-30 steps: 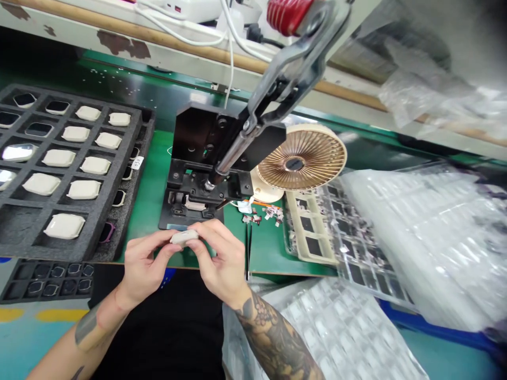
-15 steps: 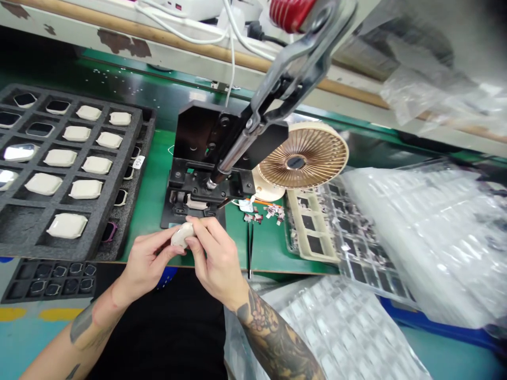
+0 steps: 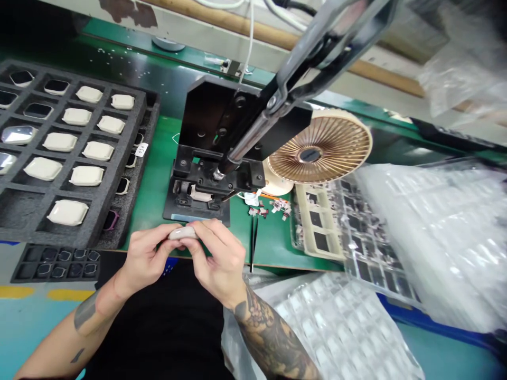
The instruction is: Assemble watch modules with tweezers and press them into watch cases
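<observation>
A pale watch case [image 3: 182, 233] is pinched between both hands at the front of the bench, its thin side towards me. My left hand [image 3: 148, 253] grips its left end with thumb and fingers. My right hand [image 3: 217, 258] closes on its right end, and the fingers hide part of it. Just beyond stands a black lever press [image 3: 214, 153], with a pale piece [image 3: 200, 194] lying in its fixture. To the left, a dark foam tray [image 3: 89, 203] holds several pale watch cases and a few dark-faced ones.
Tweezers [image 3: 254, 245] lie right of the press near small loose parts [image 3: 280, 207]. Behind them stands a small fan [image 3: 320, 150]. Further right are a cream compartment tray [image 3: 322, 227] and plastic-wrapped trays [image 3: 443, 237]. The press lever [image 3: 301, 84] slants up overhead.
The watch case has been tilted from showing its broad face to showing its edge. Both hands still hold it. My view has shifted, so the press appears further right.
</observation>
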Available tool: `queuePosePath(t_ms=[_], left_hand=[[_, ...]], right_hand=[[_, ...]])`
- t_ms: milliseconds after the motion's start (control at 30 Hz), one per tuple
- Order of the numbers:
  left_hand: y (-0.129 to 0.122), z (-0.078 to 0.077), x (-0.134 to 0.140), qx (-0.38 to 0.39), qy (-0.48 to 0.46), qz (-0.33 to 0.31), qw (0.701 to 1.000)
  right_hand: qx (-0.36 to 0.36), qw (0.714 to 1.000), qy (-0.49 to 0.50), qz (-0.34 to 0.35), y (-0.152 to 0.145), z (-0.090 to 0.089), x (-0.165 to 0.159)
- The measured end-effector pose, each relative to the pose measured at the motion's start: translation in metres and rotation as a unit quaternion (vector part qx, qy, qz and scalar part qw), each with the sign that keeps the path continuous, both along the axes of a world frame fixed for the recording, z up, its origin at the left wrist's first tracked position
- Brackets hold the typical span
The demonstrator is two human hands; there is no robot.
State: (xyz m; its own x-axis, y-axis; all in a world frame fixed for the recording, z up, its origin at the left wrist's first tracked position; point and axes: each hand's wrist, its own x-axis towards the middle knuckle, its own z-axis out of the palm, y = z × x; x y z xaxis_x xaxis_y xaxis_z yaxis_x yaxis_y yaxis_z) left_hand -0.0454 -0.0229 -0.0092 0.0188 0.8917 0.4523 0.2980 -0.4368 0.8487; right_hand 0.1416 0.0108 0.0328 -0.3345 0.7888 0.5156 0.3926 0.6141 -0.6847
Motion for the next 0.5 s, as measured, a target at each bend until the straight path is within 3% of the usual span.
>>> queuePosePath(t_ms=[233,500], left_hand=[[0.003,0.003,0.004,-0.025,-0.008,-0.022,0.999],[0.003,0.001,0.010,0.024,0.043,-0.001,0.999]], right_hand=[[-0.081,0.994,0.059,0.049,0.010,0.005,0.013],[-0.061,0.994,0.083,0.025,0.008,-0.012,0.006]])
